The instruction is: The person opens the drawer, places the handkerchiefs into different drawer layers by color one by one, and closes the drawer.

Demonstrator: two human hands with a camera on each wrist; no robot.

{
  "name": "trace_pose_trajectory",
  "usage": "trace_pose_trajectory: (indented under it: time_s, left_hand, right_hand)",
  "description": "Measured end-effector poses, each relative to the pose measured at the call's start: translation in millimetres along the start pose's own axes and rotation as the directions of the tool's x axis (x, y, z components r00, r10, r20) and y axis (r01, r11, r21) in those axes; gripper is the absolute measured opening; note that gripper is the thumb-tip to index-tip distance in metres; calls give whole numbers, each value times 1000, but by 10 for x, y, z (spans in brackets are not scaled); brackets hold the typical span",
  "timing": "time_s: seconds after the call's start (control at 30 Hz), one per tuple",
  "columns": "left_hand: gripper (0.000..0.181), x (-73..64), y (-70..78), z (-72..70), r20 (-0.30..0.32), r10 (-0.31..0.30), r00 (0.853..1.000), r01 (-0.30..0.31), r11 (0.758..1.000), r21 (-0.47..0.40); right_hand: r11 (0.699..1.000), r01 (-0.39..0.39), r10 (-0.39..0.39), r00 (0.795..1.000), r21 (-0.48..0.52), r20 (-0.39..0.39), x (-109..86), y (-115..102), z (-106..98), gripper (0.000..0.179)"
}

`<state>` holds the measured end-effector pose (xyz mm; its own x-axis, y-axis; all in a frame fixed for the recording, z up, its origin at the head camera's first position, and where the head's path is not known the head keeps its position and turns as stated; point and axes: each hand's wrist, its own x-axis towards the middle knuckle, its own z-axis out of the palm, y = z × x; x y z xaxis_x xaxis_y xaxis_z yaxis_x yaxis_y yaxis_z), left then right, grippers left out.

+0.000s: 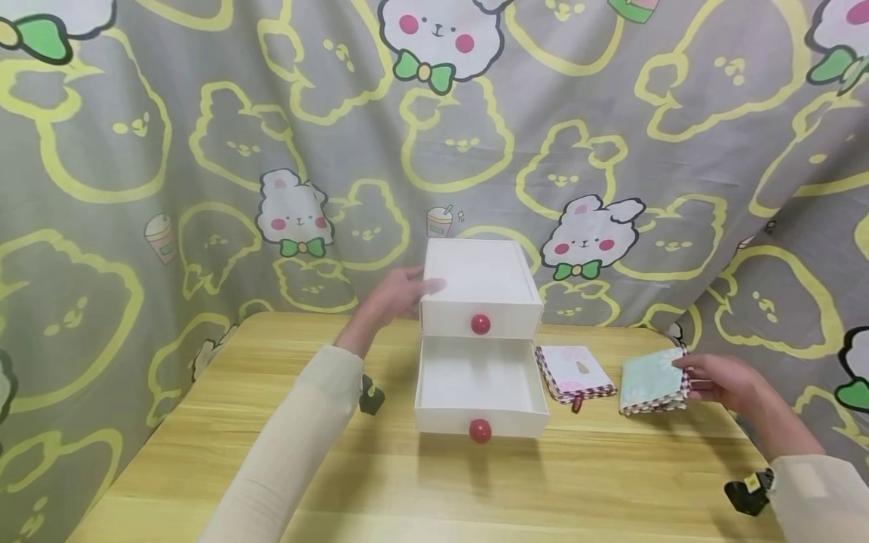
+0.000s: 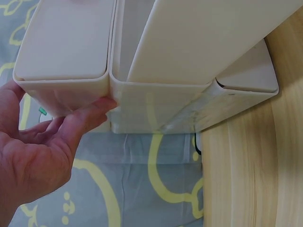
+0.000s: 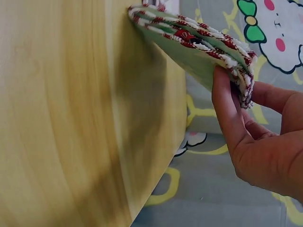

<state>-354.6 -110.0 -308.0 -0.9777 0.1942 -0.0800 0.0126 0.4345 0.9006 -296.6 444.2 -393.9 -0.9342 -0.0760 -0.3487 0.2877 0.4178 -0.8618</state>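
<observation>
A white drawer unit (image 1: pixel 475 271) with round red knobs stands near the middle of the table. Its upper drawer is closed, and the drawer (image 1: pixel 478 381) beneath is pulled out, with bare inner walls showing. My left hand (image 1: pixel 400 292) holds the unit at its upper left, one digit over the top edge and another along the side in the left wrist view. My right hand (image 1: pixel 726 381) pinches the edge of a folded pale green cloth (image 1: pixel 648 381) with checked trim, tilted over the table. Between cloth and unit lies a folded white cloth (image 1: pixel 577 369) with pink print.
The wooden table (image 1: pixel 271 430) reaches back to a grey curtain (image 1: pixel 353 151) with cartoon animals. Beneath the pulled-out drawer, a lower tier (image 2: pixel 251 71) of the unit shows in the left wrist view. The table's right edge runs close below my right hand.
</observation>
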Motion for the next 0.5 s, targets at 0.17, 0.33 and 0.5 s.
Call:
trace_pose_trajectory:
  time_s: [0.17,0.33,0.5]
  left_hand:
    - [76,3,-8,6,5,-1,1000,1,1000,-10]
    - [77,1,-12,4,6,-4,1000,4,1000,-4]
    - [78,0,-11,-9,1,-5,1000,5,1000,1]
  right_hand:
    - [999,3,-4,1000,41,23,-4,-85,22,29]
    - [999,25,-26,999,35,33,-36,-208,66,31]
    - [997,77,-76,997,-22,35,-98,-407,151,52]
